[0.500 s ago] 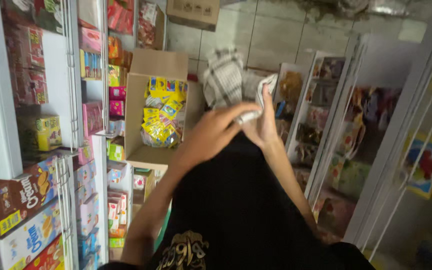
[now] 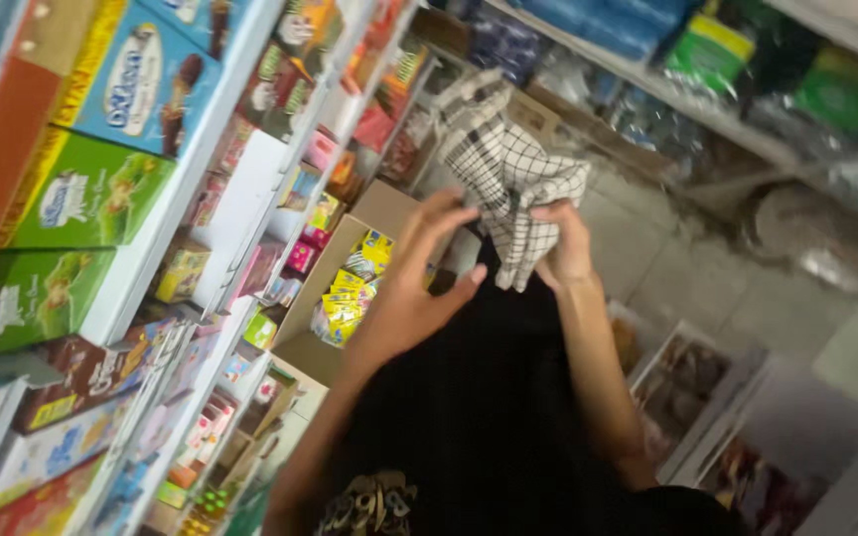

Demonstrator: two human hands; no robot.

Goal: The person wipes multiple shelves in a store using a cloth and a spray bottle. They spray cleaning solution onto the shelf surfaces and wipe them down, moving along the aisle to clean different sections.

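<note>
Checked cloth (image 2: 510, 179), white with thin dark lines, hangs bunched in front of our chest, above a black garment (image 2: 479, 417) that we wear. Our right hand (image 2: 566, 243) pinches its lower edge, the fingers closed on the fabric. Our left hand (image 2: 419, 278) touches the cloth from the other side with the fingertips; the palm is open and the fingers are spread, so we judge it only steadies the cloth and does not grip it. The cloth rises up and away from both hands, its long axis almost upright and a little tilted to the left. The right hand is the nearer one to its hanging end. Below the left hand stands an open cardboard box (image 2: 350, 258) with yellow packets (image 2: 345, 298), beside shelves (image 2: 151, 248) full of coloured cartons.
</note>
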